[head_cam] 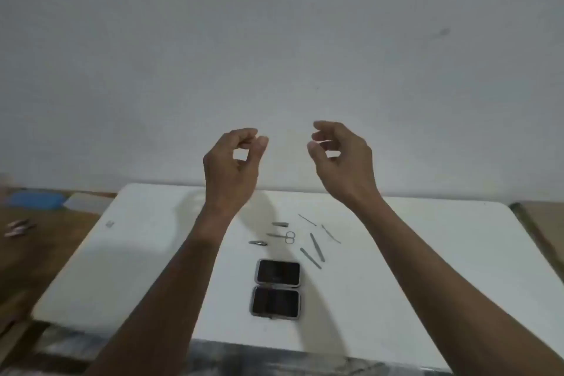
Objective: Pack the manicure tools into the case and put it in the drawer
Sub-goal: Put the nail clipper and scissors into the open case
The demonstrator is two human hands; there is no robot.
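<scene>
A small case lies open on the white table, both dark halves facing up. Behind it several metal manicure tools are scattered: small scissors, two nail clippers, two flat files and two thin picks. My left hand and my right hand are both raised well above the table in front of the wall, fingers curled loosely, thumb near the fingertips, holding nothing.
A wooden surface adjoins the table on the left, carrying a blue object, a pale flat sheet and small pinkish items. A plain wall stands behind. A dark patterned front runs below the table's near edge.
</scene>
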